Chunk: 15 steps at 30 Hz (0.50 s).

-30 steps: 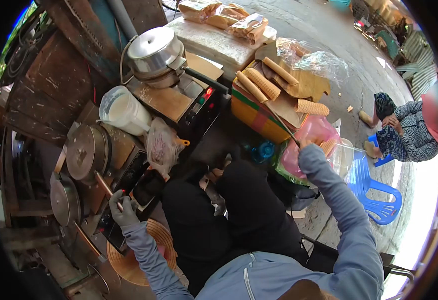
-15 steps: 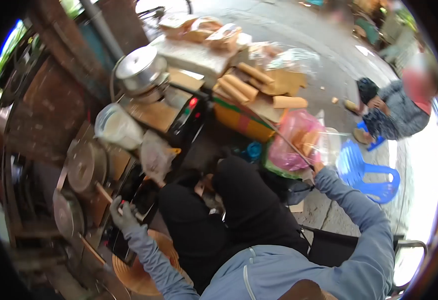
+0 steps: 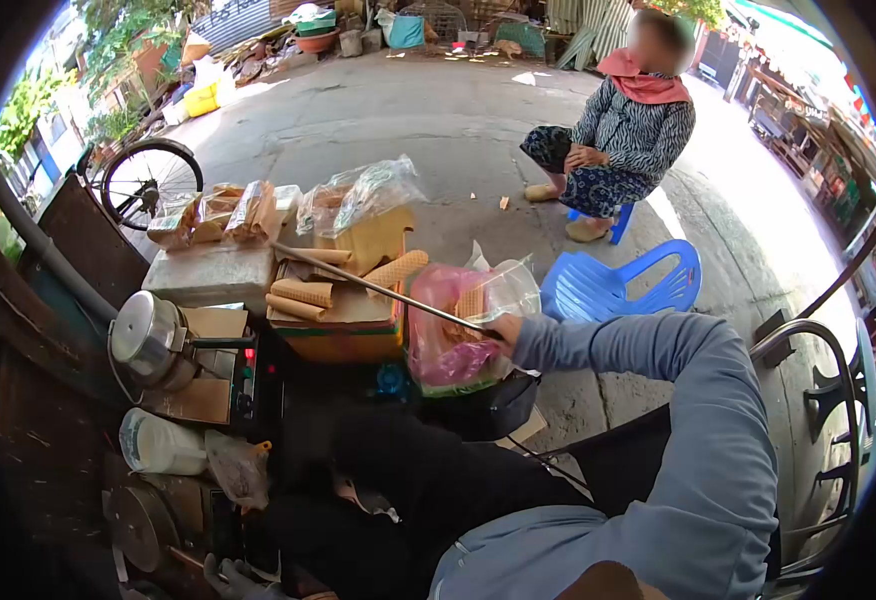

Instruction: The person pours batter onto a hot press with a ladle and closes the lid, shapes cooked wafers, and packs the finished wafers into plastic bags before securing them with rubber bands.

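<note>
My right hand [image 3: 504,330] is closed round the near end of a long thin stick [image 3: 388,292], which reaches up and left over the rolled wafers [image 3: 303,298] on a box [image 3: 343,338]. Below the hand is a pink plastic bag [image 3: 443,350] with more wafers in it. At the bottom left, my gloved left hand [image 3: 238,580] is partly cut off by the frame, beside the handle [image 3: 186,558] of a round metal iron [image 3: 143,527]. Whether its fingers hold that handle I cannot tell.
A white bucket [image 3: 163,443] and a metal pot [image 3: 148,335] stand at the left. Bagged wafers [image 3: 223,215] lie on a pale box [image 3: 208,272]. A blue plastic chair [image 3: 598,285] is at the right, and beyond it a person [image 3: 623,130] sits on a low stool. A bicycle wheel [image 3: 153,185] shows behind.
The view has swung up and to the right, showing more street and the seated person. My right hand still holds the stick. My left hand now shows only at the bottom edge.
</note>
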Motion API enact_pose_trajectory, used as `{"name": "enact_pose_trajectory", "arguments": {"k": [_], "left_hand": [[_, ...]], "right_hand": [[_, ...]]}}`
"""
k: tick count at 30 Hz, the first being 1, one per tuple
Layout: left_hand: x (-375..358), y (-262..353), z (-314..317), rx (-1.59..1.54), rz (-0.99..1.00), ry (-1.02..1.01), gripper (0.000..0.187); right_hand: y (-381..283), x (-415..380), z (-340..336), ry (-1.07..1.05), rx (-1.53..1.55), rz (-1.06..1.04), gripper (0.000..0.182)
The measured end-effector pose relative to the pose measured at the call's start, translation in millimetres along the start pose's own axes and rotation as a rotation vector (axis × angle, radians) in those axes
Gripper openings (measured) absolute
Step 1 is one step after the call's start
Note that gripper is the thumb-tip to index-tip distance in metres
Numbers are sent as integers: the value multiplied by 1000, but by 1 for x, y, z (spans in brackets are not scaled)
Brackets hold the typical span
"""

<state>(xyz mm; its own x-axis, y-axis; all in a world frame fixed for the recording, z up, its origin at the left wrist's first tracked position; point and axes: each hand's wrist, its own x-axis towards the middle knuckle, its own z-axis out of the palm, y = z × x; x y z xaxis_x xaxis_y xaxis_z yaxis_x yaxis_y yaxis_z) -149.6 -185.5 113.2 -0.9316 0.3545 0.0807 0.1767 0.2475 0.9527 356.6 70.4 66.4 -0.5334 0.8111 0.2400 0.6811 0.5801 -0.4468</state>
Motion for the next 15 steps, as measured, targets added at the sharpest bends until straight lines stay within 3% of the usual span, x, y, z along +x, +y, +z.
{"name": "enact_pose_trajectory", "arguments": {"k": [2,4,6,8,11,15], "left_hand": [[0,-5,-2,-10,7,-6,30],[0,-6,-4,-8,-30,2,31],[-1,-4,-5,10,-36,3,31],[-4,-2,-4,44,-10,-4,32],[4,-16,-6,-11,-5,5,29],[0,-11,-5,-51,28,2,26]], "right_hand": [[-74,42,-20,-45,100,92,17],[-128,67,-23,158,237,29,19],[-156,91,-12,360,151,-193,17],[-178,105,24,201,649,96,17],[-214,104,43,282,754,266,17],[-237,100,69,256,813,327,17]]}}
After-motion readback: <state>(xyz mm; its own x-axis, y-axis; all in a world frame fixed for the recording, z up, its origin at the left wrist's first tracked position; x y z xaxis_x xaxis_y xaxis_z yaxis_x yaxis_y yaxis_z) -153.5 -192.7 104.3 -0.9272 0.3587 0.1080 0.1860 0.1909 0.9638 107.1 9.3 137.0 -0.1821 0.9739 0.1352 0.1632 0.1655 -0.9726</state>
